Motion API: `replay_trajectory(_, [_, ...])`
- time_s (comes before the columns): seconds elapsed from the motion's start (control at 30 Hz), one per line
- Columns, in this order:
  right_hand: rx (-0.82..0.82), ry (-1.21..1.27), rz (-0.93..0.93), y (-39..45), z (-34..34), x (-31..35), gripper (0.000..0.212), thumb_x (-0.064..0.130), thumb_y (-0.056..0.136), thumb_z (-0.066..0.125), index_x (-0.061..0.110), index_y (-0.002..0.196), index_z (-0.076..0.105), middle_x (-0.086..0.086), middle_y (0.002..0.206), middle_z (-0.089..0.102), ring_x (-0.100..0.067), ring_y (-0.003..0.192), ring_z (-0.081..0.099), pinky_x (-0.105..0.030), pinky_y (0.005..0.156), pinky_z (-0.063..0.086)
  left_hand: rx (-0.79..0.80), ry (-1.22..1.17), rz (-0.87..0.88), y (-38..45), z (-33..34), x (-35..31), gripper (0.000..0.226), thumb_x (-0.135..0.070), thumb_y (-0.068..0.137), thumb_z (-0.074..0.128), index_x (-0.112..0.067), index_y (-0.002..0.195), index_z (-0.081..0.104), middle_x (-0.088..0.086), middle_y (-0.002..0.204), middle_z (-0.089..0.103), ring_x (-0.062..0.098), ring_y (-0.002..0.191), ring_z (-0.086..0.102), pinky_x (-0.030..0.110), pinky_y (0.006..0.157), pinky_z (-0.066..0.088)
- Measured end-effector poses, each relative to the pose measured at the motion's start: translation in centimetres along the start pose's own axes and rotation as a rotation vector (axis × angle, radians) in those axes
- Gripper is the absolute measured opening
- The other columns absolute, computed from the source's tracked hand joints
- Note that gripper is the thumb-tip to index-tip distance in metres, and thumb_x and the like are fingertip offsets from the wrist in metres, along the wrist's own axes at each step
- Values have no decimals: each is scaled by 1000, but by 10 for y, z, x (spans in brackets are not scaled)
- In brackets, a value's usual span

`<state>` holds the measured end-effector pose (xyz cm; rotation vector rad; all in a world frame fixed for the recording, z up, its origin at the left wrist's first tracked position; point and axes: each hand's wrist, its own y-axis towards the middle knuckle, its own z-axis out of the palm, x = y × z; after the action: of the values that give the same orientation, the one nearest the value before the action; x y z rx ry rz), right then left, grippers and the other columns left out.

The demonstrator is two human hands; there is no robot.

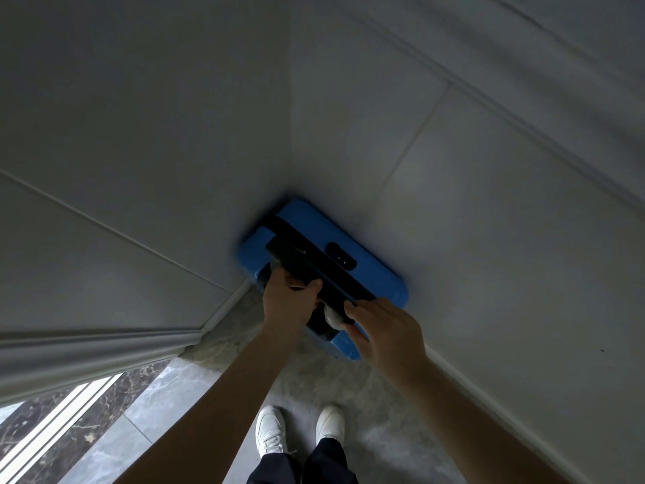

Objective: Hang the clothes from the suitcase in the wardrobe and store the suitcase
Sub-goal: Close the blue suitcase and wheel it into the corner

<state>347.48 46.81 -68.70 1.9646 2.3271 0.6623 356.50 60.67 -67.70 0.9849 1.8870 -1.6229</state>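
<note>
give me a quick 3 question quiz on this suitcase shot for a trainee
1. True or false: the blue suitcase stands in a corner where two pale walls meet.
2. Which hand grips the black handle nearer its left end? A) left hand B) right hand C) neither
3. Fill in: the person's white ____ show at the bottom of the view.

Key
1. True.
2. A: the left hand curls over the left end, while the right hand holds the right end.
3. Shoes, on the grey floor.
</note>
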Motion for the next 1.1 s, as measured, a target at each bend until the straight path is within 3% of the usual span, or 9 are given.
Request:
replay_trajectory(0.07, [2,-8,53,-3,7,1,20,27,78,65,13,91,71,3,74,70,-13,58,61,-22,45,50,7,-5,-23,3,1,2,29,-13,80,69,-10,101,49,11,98,63,29,88,66,44,81,56])
replay_trajectory(0.17, [78,-27,113,-2,15,4,25,20,66,81,15,88,71,4,68,68,-13,55,61,-22,39,48,11,-7,-83,6,2,4,34,-11,81,69,-6,108,50,14,101,64,28,87,67,42,79,57])
replay_trajectory(0.3, [41,-12,115,-3,17,5,18,26,77,62,15,90,69,5,70,68,-13,59,62,-23,42,50,19,7,-64,14,0,11,30,-12,81,69,-9,105,51,11,100,65,26,89,67,41,81,56])
replay_trajectory(0.53, [155,-74,141,-5,40,0,30,23,58,86,16,83,71,4,63,67,-14,53,59,-25,43,48,20,96,-38,28,3,32,34,-17,79,70,-8,108,56,6,100,68,24,89,67,42,86,54])
replay_trajectory(0.63, [170,-84,121,-15,48,-4,27,26,67,80,16,91,71,2,74,70,-16,61,63,-26,50,51,13,176,-18,36,1,44,34,-22,80,70,-8,107,57,3,100,66,20,91,64,28,76,51])
replay_trajectory(0.73, [266,-64,127,-23,58,-6,29,32,81,54,17,101,69,-1,96,71,-19,81,67,-28,65,54,14,210,-51,48,0,54,34,-25,79,71,-7,106,60,5,98,69,17,87,65,20,62,48])
replay_trajectory(0.9, [480,-80,195,-39,67,-10,52,47,82,39,23,126,51,-7,124,61,-24,107,63,-36,82,53,-18,331,-55,65,6,71,37,-33,78,71,-9,103,60,-3,86,66,9,75,60,18,59,46])
replay_trajectory(1.03, [631,-102,262,-49,72,-13,62,54,79,37,23,133,43,-9,132,56,-26,115,59,-45,88,51,10,264,-76,71,11,83,37,-32,79,70,-8,106,62,7,96,67,14,79,60,24,65,48])
replay_trajectory(1.1, [672,-106,287,-53,73,-15,63,54,79,36,22,132,44,-9,130,58,-25,115,60,-45,88,52,-68,640,59,73,11,93,46,-48,82,62,-13,111,64,5,112,61,16,91,56,28,76,45])
